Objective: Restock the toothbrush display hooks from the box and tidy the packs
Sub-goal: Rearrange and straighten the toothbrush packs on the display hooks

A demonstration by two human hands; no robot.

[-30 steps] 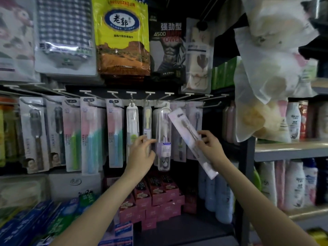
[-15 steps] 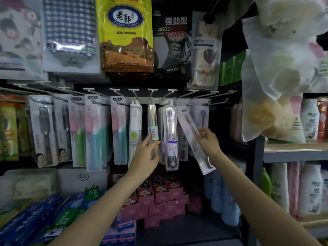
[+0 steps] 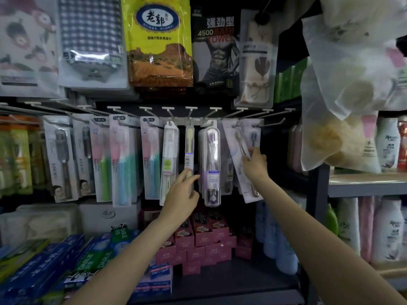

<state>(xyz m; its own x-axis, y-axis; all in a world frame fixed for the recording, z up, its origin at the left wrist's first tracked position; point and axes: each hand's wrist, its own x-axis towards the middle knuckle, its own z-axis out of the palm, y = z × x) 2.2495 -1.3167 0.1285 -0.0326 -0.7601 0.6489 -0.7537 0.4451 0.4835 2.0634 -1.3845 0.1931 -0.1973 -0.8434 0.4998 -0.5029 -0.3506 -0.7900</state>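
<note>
Right hand pinches a flat, glossy white toothbrush pack hanging tilted; left hand, fingers loosely extended, touches a slim clear-plastic pack.

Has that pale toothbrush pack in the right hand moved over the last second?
Yes. The pale pack has swung up toward the hooks, nearly hanging beside the clear purple case.

The right hand now holds the white toothbrush pack higher and closer to the hooks than a second ago: its top edge sits up among the hanging packs, where earlier it tilted clear of them. The left hand now touches the slim yellow-brush pack with its fingertips.
</note>
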